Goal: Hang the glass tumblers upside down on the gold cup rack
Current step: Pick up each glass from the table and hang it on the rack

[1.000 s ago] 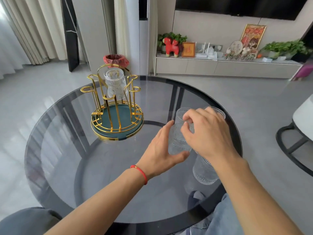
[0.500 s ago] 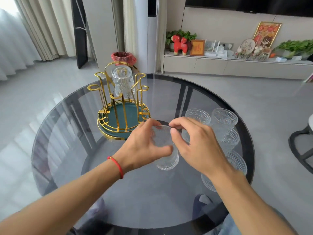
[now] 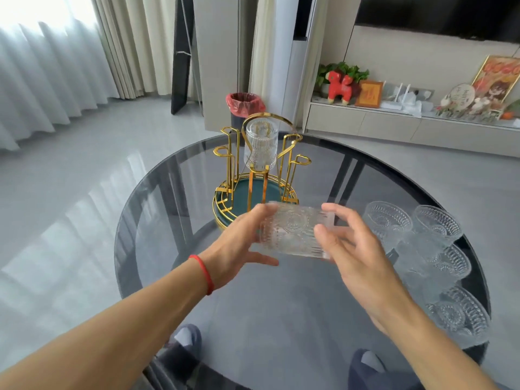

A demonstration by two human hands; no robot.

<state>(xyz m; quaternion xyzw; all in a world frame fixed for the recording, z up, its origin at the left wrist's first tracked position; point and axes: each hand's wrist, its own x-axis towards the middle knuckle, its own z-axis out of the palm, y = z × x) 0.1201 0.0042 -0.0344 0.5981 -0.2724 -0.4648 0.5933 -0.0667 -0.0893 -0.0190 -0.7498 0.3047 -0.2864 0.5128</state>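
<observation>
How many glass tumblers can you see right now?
6: one upside down on the gold rack, one held sideways between both hands, and four clustered at the table's right edge; overlap may hide more.

The held tumbler [image 3: 295, 235] is motion-blurred; the rack [image 3: 254, 175] base's near edge hides behind it.

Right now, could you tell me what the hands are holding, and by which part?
A glass tumbler, turned sideways, held between both hands: left hand at one end, right hand at the other.
</observation>
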